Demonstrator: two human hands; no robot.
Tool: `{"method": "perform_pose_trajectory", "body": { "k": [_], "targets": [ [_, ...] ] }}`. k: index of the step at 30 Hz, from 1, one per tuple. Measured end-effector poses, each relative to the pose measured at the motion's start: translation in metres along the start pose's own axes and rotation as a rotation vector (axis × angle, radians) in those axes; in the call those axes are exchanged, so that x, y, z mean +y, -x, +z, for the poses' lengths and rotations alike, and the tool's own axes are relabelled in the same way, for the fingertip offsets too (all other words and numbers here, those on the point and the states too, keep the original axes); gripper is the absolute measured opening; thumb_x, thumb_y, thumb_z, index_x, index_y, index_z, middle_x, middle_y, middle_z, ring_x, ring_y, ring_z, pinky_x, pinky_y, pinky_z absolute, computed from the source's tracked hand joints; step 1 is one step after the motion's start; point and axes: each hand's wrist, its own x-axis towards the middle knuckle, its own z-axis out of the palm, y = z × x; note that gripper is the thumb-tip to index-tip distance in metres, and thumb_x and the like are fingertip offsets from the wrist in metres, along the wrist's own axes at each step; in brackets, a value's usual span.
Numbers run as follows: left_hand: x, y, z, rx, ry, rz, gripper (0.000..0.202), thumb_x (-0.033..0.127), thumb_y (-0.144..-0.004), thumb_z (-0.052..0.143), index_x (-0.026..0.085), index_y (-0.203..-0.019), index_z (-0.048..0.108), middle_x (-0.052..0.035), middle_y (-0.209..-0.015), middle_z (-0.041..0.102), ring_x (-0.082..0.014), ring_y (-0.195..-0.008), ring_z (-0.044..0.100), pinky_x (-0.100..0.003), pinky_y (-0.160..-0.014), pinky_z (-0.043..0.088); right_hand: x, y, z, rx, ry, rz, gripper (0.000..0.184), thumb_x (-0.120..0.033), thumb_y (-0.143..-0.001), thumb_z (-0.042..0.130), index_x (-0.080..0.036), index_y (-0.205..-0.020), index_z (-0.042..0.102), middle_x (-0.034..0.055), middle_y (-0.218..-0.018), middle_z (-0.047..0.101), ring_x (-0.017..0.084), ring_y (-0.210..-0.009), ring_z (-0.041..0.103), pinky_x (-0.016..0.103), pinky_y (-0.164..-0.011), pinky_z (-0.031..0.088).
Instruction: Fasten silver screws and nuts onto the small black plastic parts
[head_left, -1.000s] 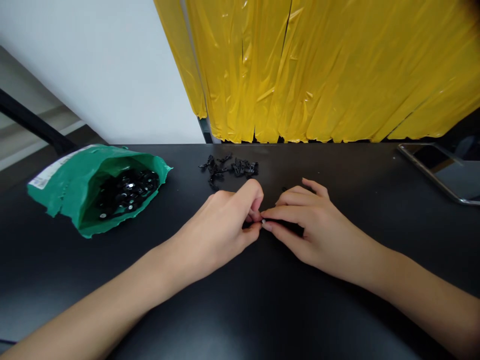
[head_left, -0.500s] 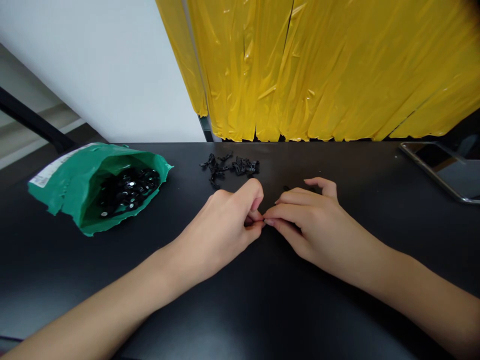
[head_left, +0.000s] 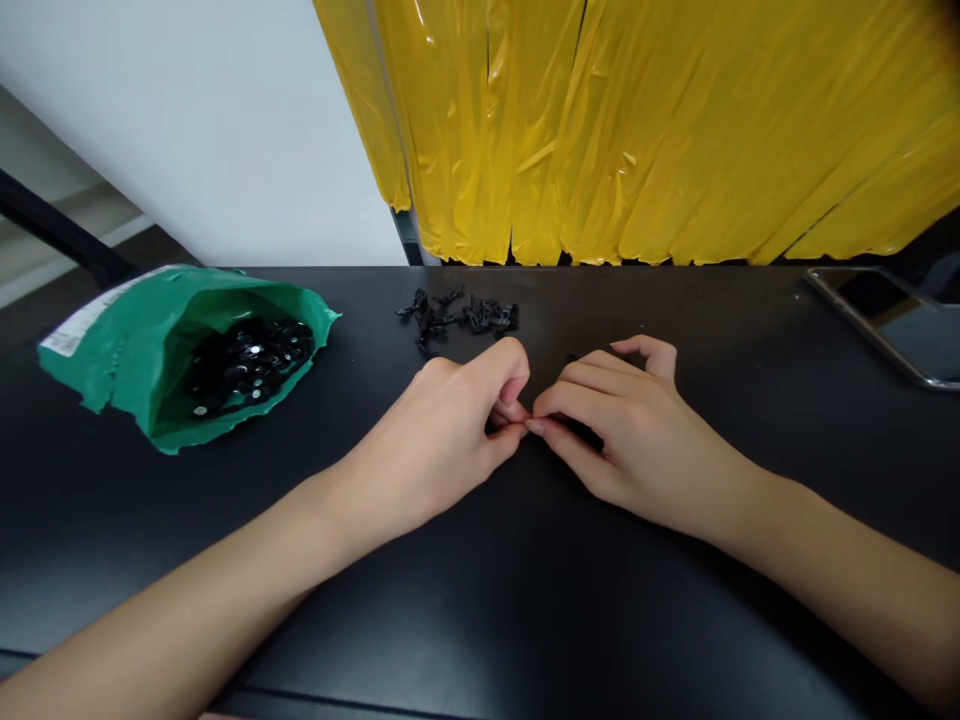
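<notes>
Over the middle of the black table, my left hand (head_left: 457, 430) is closed in a pinch, its thumb and curled forefinger pointing right. My right hand (head_left: 622, 420) meets it fingertip to fingertip, thumb and forefinger pressed together and little finger raised. Whatever sits between the fingertips is too small and hidden to make out. Just beyond my left hand lies a loose pile of small black plastic pieces (head_left: 487, 315). To the left, an open green bag (head_left: 112, 350) rests on its side, its mouth facing right, with many black pieces (head_left: 251, 360) inside, some with shiny round spots.
The black table (head_left: 480, 600) spans the view. A flat glassy device with a metal rim (head_left: 877, 330) lies at the far right. Yellow plastic sheeting (head_left: 637, 130) hangs behind the table beside a white panel (head_left: 225, 130). A black bar (head_left: 60, 225) slants in behind the bag.
The view has tilted slightly downward, so the table's back edge sits higher in the picture. Both hands keep their pinch with fingertips touching; no piece has visibly moved.
</notes>
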Motion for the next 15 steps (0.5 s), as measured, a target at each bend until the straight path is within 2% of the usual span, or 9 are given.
{"method": "perform_pose_trajectory", "body": {
  "k": [9,15],
  "targets": [
    [-0.0047,-0.0023,-0.0001,-0.02,-0.034,0.046,0.036,0.005,-0.084,0.067,0.024,-0.084,0.036,0.0082,-0.085,0.074,-0.0107,-0.073,0.071,-0.021,-0.067,0.05,0.0027,-0.0003,-0.0001,-0.004,-0.004,0.056,0.019,-0.027,-0.106,0.062,-0.025,-0.095,0.077,-0.0007,-0.093,0.076,0.021,-0.095,0.067,0.048,-0.104,0.022],
    [-0.0053,-0.0032,0.0011,-0.012,-0.031,0.059,0.03,0.006,-0.085,0.068,0.023,-0.087,0.043,0.0073,-0.086,0.074,-0.0108,-0.075,0.072,-0.021,-0.068,0.051,0.0045,0.0022,-0.0063,-0.055,-0.056,0.06,0.018,-0.022,-0.103,0.065,-0.028,-0.1,0.081,-0.0001,-0.098,0.076,0.021,-0.096,0.066,0.048,-0.103,0.024]
  ]
}}
